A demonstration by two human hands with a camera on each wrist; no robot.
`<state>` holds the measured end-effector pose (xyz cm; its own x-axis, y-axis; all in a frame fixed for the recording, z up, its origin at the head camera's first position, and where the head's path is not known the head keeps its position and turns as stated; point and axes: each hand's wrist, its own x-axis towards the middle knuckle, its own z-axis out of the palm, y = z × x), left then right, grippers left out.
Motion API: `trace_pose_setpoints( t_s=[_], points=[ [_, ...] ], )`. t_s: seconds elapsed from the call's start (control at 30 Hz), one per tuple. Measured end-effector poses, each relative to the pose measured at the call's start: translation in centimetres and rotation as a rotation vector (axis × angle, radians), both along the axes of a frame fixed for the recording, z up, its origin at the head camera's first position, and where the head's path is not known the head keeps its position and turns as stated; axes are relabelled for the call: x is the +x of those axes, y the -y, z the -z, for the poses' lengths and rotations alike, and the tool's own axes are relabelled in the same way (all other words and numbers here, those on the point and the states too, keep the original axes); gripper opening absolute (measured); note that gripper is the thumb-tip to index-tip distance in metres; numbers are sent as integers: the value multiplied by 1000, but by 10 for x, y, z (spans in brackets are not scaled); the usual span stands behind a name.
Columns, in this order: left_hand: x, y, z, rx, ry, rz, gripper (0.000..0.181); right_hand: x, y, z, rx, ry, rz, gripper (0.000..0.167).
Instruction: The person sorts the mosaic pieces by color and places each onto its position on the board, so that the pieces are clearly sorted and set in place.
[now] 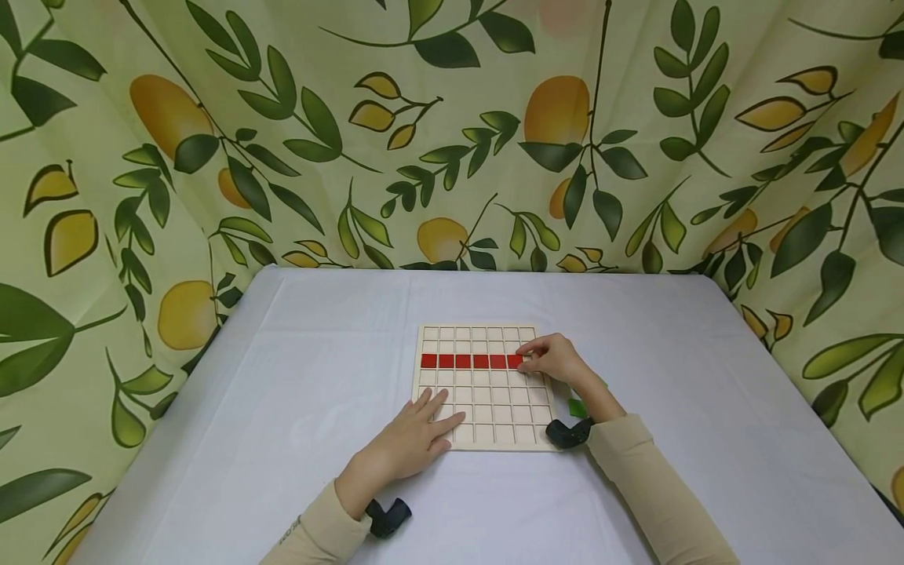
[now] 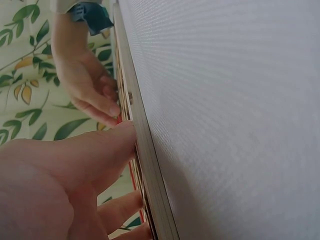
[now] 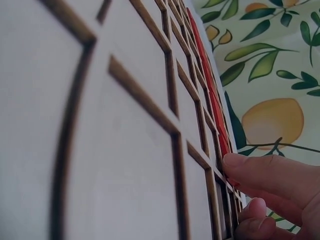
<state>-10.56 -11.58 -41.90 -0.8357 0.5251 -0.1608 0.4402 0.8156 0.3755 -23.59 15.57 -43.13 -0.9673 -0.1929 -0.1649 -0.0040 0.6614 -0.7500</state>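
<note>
A pale wooden grid board [image 1: 482, 396] lies on the white cloth, with a row of several red square tiles [image 1: 462, 361] set across it. My right hand [image 1: 561, 362] is at the right end of that row and pinches the last red tile [image 1: 515, 362] between thumb and fingers. In the right wrist view the thumb [image 3: 270, 172] touches the end of the red row [image 3: 212, 100]. With fingers spread, my left hand [image 1: 402, 443] rests on the board's lower left part; its thumb lies over the near edge [image 2: 145, 150] in the left wrist view.
Something green [image 1: 577, 408] lies right of the board, partly hidden by the right forearm. Black wrist straps [image 1: 568, 433] are on both arms. A leaf-and-fruit patterned curtain [image 1: 438, 157] stands behind and beside the white-covered table [image 1: 318, 353].
</note>
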Motion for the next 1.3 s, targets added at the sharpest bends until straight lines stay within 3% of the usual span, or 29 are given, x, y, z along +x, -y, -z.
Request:
trace_pose_setpoints(
  t_s=[0.27,0.67,1.3],
  points=[
    [0,0,-2,2,0,-3,43,2,-6,0,-63,-57,-54,28],
    [0,2,-1,-7,-13,9,43,3,-9,-4,-57,-34,-19,27],
    [-1,1,1,-12,-12,9,43,25,-22,-6,-73,-23,-12,23]
  ],
)
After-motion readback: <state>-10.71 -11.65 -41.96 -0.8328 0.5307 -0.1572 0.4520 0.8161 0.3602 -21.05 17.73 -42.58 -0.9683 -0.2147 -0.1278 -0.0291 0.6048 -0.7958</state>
